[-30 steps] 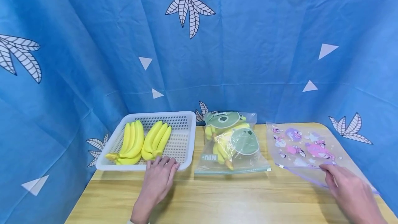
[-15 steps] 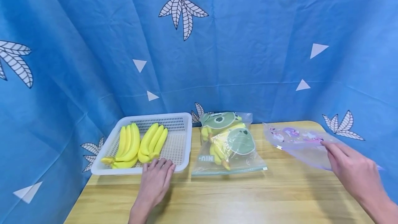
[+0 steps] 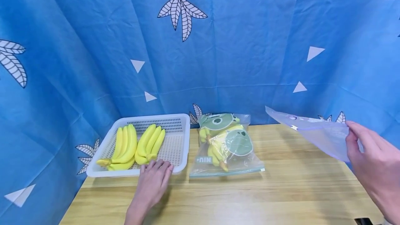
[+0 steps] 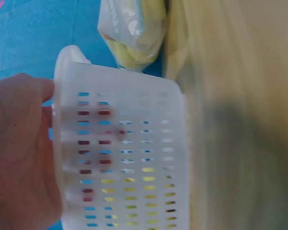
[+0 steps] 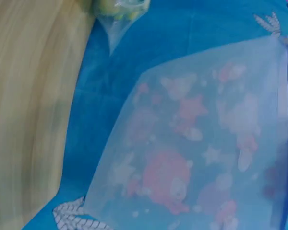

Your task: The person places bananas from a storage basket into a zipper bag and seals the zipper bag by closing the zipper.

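My left hand (image 3: 153, 180) grips the front rim of a white plastic basket (image 3: 185, 145). Through the slots in its wall, the left wrist view shows fingers inside and the thumb outside. Two bunches of yellow bananas (image 3: 126, 145) lie in the basket. On the right, my right hand (image 3: 372, 157) pinches a clear zip bag (image 3: 323, 136) by its purple zip edge. The bag hangs tilted above the table, and its pink print (image 5: 165, 179) shows in the right wrist view. Few of the right fingers appear in that view.
Between the hands, a second zip bag (image 3: 204, 170) with a green print and bananas inside lies on the wooden table (image 3: 231, 200). A blue patterned curtain (image 3: 243, 55) stands behind and at both sides. A small dark object (image 3: 363, 221) shows at the lower right.
My right hand has lifted the purple-edged zip bag off the table and moved it right, so it now tilts nearly edge-on. My left hand stays at the basket rim. The head view shifted slightly.
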Action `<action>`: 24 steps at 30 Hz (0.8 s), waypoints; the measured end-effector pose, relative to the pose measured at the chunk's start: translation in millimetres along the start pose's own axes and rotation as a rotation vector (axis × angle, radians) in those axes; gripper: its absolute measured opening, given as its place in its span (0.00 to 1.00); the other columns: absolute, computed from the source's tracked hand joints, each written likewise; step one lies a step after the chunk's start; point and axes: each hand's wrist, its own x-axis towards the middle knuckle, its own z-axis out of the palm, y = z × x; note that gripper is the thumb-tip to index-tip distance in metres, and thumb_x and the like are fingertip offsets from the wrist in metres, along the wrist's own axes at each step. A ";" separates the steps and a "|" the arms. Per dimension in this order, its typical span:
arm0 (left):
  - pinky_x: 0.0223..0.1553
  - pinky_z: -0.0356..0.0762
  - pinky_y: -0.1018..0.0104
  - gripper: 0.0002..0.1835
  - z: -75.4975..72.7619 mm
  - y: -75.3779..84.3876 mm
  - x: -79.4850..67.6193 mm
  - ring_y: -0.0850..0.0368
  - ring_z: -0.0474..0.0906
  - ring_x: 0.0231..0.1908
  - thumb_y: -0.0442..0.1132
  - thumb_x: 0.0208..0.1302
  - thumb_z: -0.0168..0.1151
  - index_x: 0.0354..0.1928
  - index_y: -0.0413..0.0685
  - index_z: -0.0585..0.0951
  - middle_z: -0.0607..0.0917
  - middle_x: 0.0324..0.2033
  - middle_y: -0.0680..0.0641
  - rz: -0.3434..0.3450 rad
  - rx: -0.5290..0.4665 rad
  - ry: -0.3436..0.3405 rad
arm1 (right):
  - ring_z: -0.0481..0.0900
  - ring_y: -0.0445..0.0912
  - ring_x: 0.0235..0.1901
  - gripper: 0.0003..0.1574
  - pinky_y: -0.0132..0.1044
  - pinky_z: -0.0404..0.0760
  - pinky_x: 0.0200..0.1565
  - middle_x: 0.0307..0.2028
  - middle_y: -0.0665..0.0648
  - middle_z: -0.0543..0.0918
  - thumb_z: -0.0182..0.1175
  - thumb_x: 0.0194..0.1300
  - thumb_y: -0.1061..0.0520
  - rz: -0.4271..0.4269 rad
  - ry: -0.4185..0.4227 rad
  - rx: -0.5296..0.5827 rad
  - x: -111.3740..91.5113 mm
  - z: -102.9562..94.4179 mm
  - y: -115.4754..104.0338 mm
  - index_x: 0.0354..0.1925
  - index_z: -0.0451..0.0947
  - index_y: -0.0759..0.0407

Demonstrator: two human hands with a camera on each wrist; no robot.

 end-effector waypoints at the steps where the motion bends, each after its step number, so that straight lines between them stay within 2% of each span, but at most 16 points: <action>1: 0.52 0.68 0.44 0.23 -1.0 0.5 0.7 0.45 0.77 0.52 0.53 0.82 0.43 0.52 0.51 0.85 0.86 0.50 0.46 -0.005 0.000 -0.013 | 0.85 0.69 0.34 0.15 0.28 0.82 0.52 0.40 0.67 0.88 0.57 0.67 0.68 0.002 -0.011 -0.014 0.6 -0.1 -0.9 0.46 0.87 0.66; 3: 0.52 0.68 0.44 0.23 -2.8 1.8 2.0 0.44 0.77 0.52 0.52 0.83 0.41 0.53 0.50 0.85 0.86 0.49 0.46 -0.012 0.003 -0.038 | 0.85 0.68 0.32 0.15 0.42 0.86 0.36 0.39 0.68 0.88 0.55 0.69 0.66 -0.005 -0.041 -0.038 1.3 0.8 -2.4 0.45 0.87 0.67; 4: 0.52 0.68 0.44 0.24 -3.6 2.4 2.5 0.44 0.76 0.52 0.51 0.83 0.40 0.54 0.49 0.85 0.85 0.49 0.46 -0.016 0.003 -0.046 | 0.85 0.68 0.30 0.15 0.50 0.83 0.29 0.39 0.68 0.88 0.54 0.69 0.65 -0.014 -0.061 -0.051 1.4 1.6 -3.0 0.45 0.87 0.67; 6: 0.52 0.68 0.44 0.24 -4.9 3.4 3.2 0.44 0.76 0.51 0.50 0.83 0.40 0.54 0.49 0.85 0.85 0.48 0.46 -0.023 0.003 -0.054 | 0.83 0.68 0.25 0.16 0.61 0.70 0.19 0.36 0.68 0.88 0.52 0.69 0.64 -0.044 -0.084 -0.067 2.5 3.8 -3.6 0.43 0.86 0.68; 8: 0.51 0.68 0.44 0.23 -5.5 4.1 3.7 0.45 0.76 0.50 0.50 0.83 0.40 0.53 0.49 0.85 0.85 0.47 0.46 -0.026 0.005 -0.049 | 0.82 0.67 0.23 0.17 0.62 0.69 0.16 0.35 0.69 0.87 0.51 0.70 0.63 -0.056 -0.113 -0.063 4.1 5.3 -2.8 0.43 0.86 0.68; 11: 0.51 0.68 0.43 0.23 -4.7 5.5 4.6 0.44 0.77 0.49 0.48 0.83 0.41 0.53 0.47 0.85 0.85 0.46 0.45 -0.022 0.007 -0.025 | 0.79 0.64 0.17 0.20 0.56 0.64 0.09 0.35 0.69 0.87 0.49 0.72 0.60 -0.062 -0.189 -0.062 6.6 6.3 0.1 0.44 0.86 0.67; 15: 0.50 0.69 0.43 0.19 -3.0 8.2 6.4 0.44 0.77 0.48 0.45 0.81 0.44 0.50 0.46 0.85 0.85 0.44 0.45 -0.008 0.006 0.006 | 0.71 0.58 0.09 0.20 0.43 0.54 0.07 0.37 0.69 0.88 0.48 0.72 0.61 -0.052 -0.292 -0.051 8.4 8.3 -0.8 0.46 0.85 0.68; 24: 0.53 0.72 0.43 0.19 -4.3 14.4 8.4 0.44 0.77 0.53 0.48 0.82 0.45 0.51 0.49 0.84 0.85 0.48 0.45 -0.012 -0.052 0.031 | 0.60 0.51 0.06 0.16 0.38 0.48 0.08 0.32 0.69 0.87 0.54 0.65 0.68 -0.040 -0.298 -0.003 18.4 17.7 -14.2 0.46 0.85 0.68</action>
